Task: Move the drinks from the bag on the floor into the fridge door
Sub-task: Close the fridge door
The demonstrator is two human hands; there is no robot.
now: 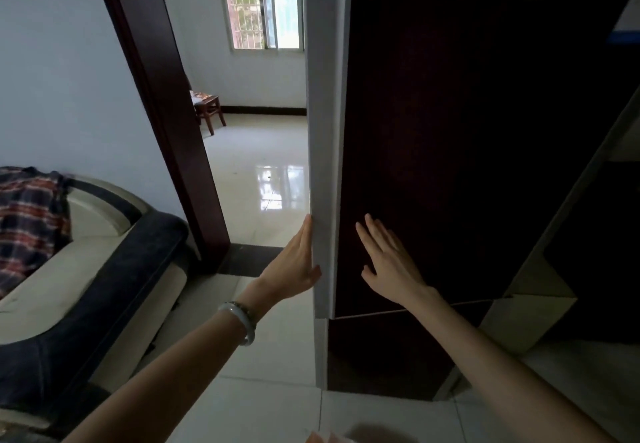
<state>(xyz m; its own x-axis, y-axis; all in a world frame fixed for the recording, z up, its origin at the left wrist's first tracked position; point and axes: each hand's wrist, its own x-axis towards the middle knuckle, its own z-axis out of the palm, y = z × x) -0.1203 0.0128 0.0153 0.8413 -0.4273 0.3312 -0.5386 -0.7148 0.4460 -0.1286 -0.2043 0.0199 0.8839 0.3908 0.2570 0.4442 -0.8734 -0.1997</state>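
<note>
The dark fridge door (450, 165) is seen from its outer face, swung partway on its hinge, with its pale edge (325, 165) turned toward the camera. The left hand (294, 262) is laid flat against that edge, fingers straight and thumb hooked at the near side, so nothing is clasped; it is merely pressed to the door. The right hand (388, 262) is spread open on the dark front panel, palm down, likewise empty. Neither grip is closed on anything. No bag and no drinks can be made out: the tiled floor (263, 390) near the fridge is bare, and only a blurred pale shape (329, 437) is cut off at the bottom edge, which cannot be identified. The inner shelves of the door are hidden. Whether the door is being opened or shut cannot be told, so it cannot be judged whether loading is yet to start or already finished. A sofa (86, 287) with a plaid cloth (31, 221) stands to the left.
</note>
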